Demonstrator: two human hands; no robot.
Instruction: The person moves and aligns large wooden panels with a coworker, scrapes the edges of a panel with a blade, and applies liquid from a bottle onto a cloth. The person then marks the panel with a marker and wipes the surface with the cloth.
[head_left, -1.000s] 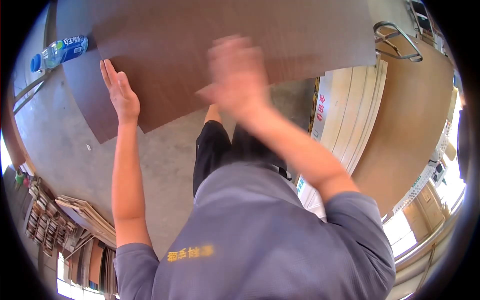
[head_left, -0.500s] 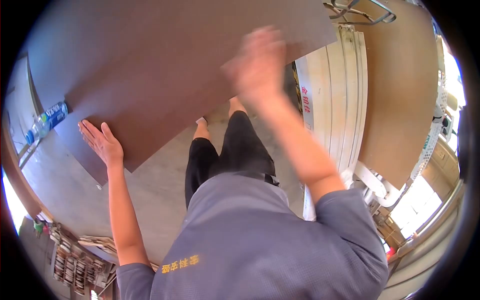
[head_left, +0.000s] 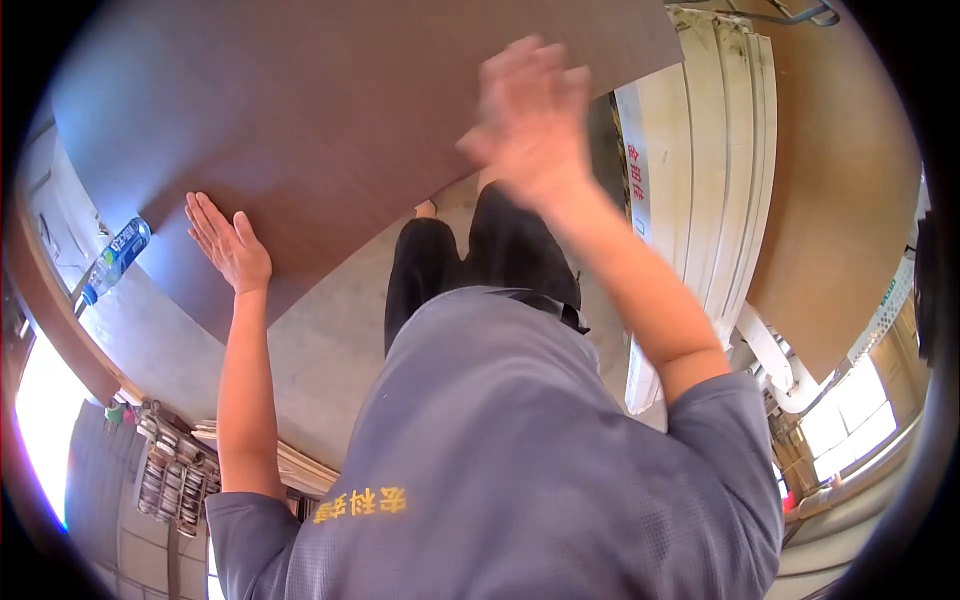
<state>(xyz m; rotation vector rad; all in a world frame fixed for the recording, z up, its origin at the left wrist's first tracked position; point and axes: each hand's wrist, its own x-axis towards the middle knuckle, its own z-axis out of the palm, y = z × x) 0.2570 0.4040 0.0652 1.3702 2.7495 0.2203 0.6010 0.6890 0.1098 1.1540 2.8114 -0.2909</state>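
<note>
A large dark brown sheet (head_left: 350, 110) fills the upper part of the view. My left hand (head_left: 230, 243) lies on its left part near the lower edge, fingers stretched out and holding nothing. Over the right part of the sheet is my right hand (head_left: 533, 120), slightly blurred, its fingers spread and nothing held; whether it touches the surface I cannot tell. A clear plastic bottle with a blue cap and label (head_left: 118, 258) lies left of my left hand, at the sheet's left edge.
Long white panels (head_left: 705, 170) are stacked to the right, with a brown board (head_left: 825, 180) beyond them. A metal frame (head_left: 800, 15) shows at the top right. Shelving with many small parts (head_left: 175, 470) stands at the lower left. Grey floor (head_left: 330, 370) lies below the sheet.
The camera view has turned and shifted, so sheet and bottle appear lower on the left. My right hand has moved over the sheet towards its right part; my left hand remains flat near the edge.
</note>
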